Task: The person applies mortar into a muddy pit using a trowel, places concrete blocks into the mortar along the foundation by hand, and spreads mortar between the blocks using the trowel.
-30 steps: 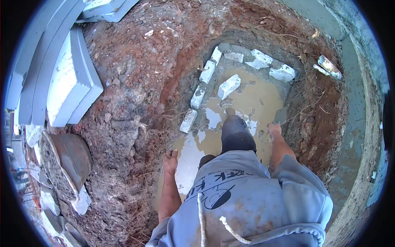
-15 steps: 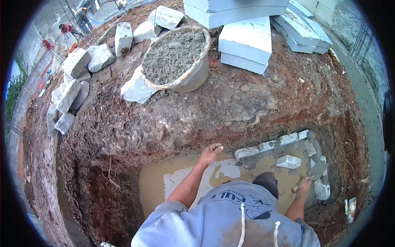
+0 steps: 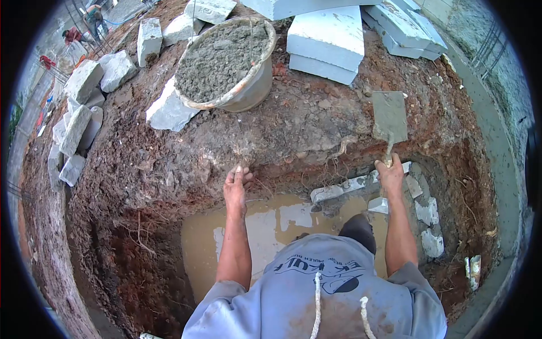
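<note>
In my right hand (image 3: 389,174) is a trowel (image 3: 389,116), gripped by its handle. Its flat rectangular blade, smeared with grey mortar, points away from me over the dirt bank. My left hand (image 3: 238,182) is raised in front of the trench's earth edge, its fingers loosely bent and a little apart, with nothing visible in them. Beyond it on the bank stands a bucket (image 3: 248,100) heaped with wet grey mortar (image 3: 226,59). Down at the right end of the trench, white blocks (image 3: 339,190) are set in mortar along the edge, and a loose block (image 3: 378,205) lies inside, partly hidden by my right arm.
Muddy water (image 3: 203,243) covers the trench floor around my legs. Rough white stones (image 3: 73,131) lie at the left, and large cut blocks (image 3: 327,42) are stacked on the bank. Roots (image 3: 339,150) stick out of the soil. Two people (image 3: 84,28) are far back left.
My right hand has swung up and forward from the block row with the trowel. My left hand has shifted left and farther forward, toward the bucket. The view has tilted slightly.
</note>
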{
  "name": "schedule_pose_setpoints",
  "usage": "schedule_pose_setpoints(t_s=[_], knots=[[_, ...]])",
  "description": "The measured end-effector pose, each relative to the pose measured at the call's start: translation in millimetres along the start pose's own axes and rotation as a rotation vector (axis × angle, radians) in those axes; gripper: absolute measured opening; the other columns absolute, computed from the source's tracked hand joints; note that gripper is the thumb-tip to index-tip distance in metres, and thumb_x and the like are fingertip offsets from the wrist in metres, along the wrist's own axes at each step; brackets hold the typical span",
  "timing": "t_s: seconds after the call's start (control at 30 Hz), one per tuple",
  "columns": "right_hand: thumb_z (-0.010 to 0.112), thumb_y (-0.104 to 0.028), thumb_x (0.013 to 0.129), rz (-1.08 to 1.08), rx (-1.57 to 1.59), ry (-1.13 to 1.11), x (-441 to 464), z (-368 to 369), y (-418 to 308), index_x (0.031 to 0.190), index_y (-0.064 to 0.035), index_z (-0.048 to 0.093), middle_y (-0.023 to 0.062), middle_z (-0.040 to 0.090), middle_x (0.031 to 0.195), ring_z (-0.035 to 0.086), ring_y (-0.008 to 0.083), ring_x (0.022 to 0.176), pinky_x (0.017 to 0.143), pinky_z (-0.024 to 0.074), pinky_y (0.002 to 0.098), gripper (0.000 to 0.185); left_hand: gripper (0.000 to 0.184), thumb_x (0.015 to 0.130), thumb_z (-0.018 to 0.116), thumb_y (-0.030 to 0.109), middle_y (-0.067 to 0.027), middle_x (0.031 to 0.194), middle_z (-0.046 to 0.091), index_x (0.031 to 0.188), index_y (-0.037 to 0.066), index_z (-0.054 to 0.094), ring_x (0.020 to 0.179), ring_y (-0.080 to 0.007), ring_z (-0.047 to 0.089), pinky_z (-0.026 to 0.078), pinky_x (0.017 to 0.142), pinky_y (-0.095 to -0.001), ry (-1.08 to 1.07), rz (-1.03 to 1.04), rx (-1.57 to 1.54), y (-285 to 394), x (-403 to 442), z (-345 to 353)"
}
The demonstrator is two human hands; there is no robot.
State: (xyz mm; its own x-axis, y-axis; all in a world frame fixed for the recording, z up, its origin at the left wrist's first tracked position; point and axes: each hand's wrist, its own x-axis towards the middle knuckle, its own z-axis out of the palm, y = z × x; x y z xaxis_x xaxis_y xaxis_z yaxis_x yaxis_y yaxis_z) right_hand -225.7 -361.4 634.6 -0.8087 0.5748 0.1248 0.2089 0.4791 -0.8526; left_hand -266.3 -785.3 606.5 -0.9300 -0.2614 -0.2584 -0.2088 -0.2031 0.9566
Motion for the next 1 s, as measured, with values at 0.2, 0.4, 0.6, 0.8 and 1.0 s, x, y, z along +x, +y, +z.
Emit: schedule_pose_setpoints(t_s=[0.2,0.4,0.6,0.8,1.0], knots=[[0.069,-0.017,0.074,0.490,0.353,-0.028,-48,3,32,0.103,0.0018,0.057,0.0042,0.054,0.062,0.053,0.0143,0.046,0.042,0.0436,0.0294,0.037,0.039,0.098,0.055,0.028,-0.0114,0.110,0.065,0.127,0.002,0.054,0.094,-0.0173,0.063,0.053,0.081,-0.0298,0.171,0.169,0.172,29,-9,-14],[0.065,-0.014,0.076,0.744,0.447,0.213,-85,-29,111,0.091,-0.0013,0.056,0.0041,0.053,0.062,0.051,0.0146,0.045,0.040,0.0428,0.0303,0.022,0.047,0.095,0.057,0.036,-0.0125,0.121,0.062,0.129,0.004,0.056,0.112,-0.0211,0.057,0.041,0.101,-0.0363,0.291,0.711,0.395,171,-18,40],[0.065,-0.011,0.076,0.896,0.419,0.471,-139,-86,181,0.092,-0.0047,0.052,0.0049,0.054,0.062,0.052,0.0158,0.043,0.038,0.0432,0.0310,0.021,0.055,0.093,0.061,0.035,-0.0160,0.127,0.058,0.132,-0.002,0.052,0.119,-0.0223,0.053,0.036,0.104,-0.0328,0.111,1.049,0.536,285,34,153],[0.064,-0.011,0.078,0.984,0.395,0.670,-218,-132,205,0.090,-0.0053,0.052,0.0046,0.053,0.061,0.050,0.0158,0.041,0.037,0.0426,0.0314,0.017,0.074,0.082,0.070,0.044,-0.0205,0.130,0.055,0.134,-0.005,0.049,0.123,-0.0246,0.050,0.037,0.103,-0.0357,-0.186,0.734,0.403,343,148,231],[0.060,-0.010,0.081,1.029,0.403,0.783,-281,-149,229,0.088,-0.0053,0.053,0.0037,0.052,0.060,0.049,0.0159,0.041,0.036,0.0420,0.0321,0.011,0.078,0.076,0.076,0.044,-0.0202,0.125,0.059,0.129,-0.007,0.052,0.117,-0.0258,0.055,0.042,0.098,-0.0362,0.223,0.991,0.666,340,162,245]])
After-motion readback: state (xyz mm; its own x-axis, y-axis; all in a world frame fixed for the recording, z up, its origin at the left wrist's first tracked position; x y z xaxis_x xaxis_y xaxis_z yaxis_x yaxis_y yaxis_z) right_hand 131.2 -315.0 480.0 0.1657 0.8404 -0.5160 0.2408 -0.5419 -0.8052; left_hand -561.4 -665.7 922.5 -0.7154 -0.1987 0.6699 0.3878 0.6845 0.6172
